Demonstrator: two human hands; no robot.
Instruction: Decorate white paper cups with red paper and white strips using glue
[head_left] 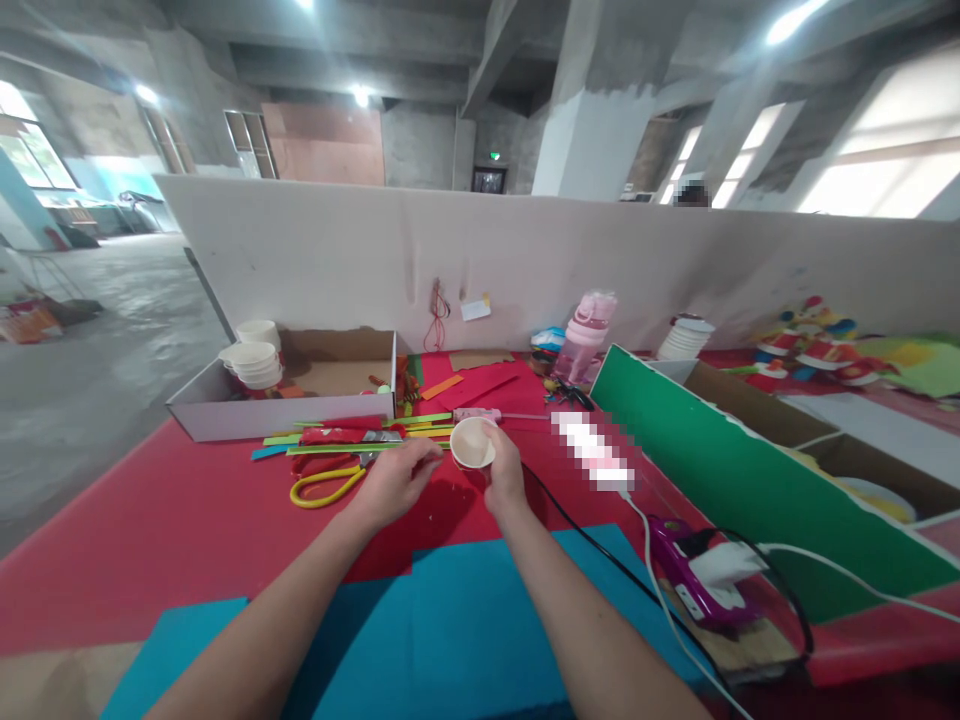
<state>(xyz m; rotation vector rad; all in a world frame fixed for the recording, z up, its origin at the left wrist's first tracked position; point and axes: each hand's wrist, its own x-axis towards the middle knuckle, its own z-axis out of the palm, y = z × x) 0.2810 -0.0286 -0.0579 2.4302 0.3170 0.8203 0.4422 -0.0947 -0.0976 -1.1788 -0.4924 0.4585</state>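
Observation:
My right hand (504, 470) is wrapped round a white paper cup (471, 440), whose round mouth tilts towards me. Just left of the cup, my left hand (399, 482) has its fingers bent and drawn together. Whether anything small sits between those fingertips I cannot make out. Beside the left wrist lie scissors with yellow and red handles (327, 490). Behind them are green and yellow paper strips (337, 450) and a red packet (341, 436). A pink tool, perhaps a glue gun (477, 414), lies just beyond the cup.
A white-sided box (285, 418) with stacked paper cups (255, 362) stands at left. At right are a green-sided box (720, 480), a purple power strip (701, 585) and cables. A pink bottle (585, 335) stands near the white partition (337, 260). Blue sheets (465, 620) lie in front.

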